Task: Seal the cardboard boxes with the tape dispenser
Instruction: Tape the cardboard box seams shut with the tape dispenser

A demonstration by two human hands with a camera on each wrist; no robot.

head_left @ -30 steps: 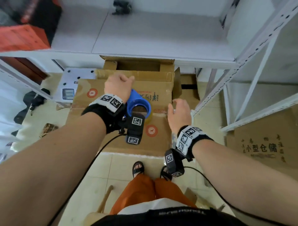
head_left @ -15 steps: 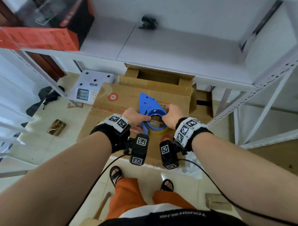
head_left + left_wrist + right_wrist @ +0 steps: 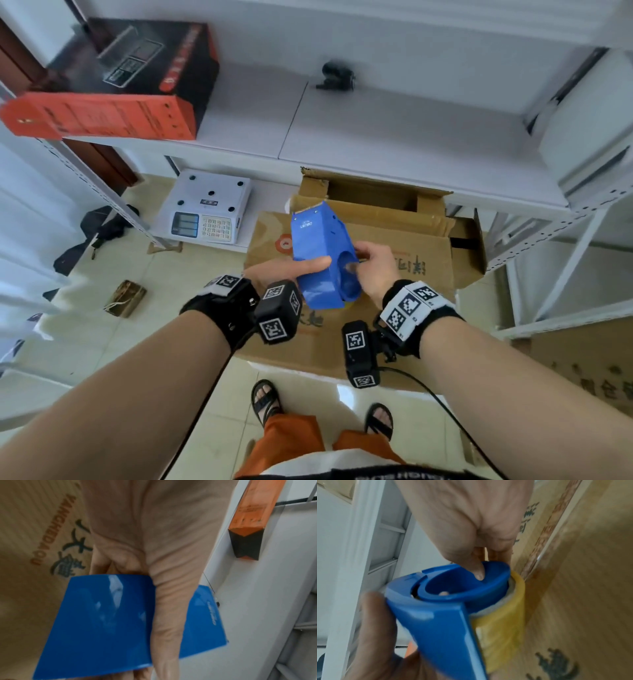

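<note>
A scale (image 3: 209, 209) sits on the floor at far left, beside the box (image 3: 404, 246). The left hand (image 3: 277, 270) grips the blue dispenser (image 3: 320, 253) from its left side, thumb laid across the shell and fingers wrapped beneath. The dispenser is held in the air above the box, long axis running away from the person, cutter end farthest and tilted up. The right hand (image 3: 375, 265) holds the roll end, thumb hooked into the hub and fingers curled behind the yellow tape (image 3: 503, 618). Both hands are equally near; the box seam lies below and ahead. The tape's free end and the cutter teeth are hard to make out.
</note>
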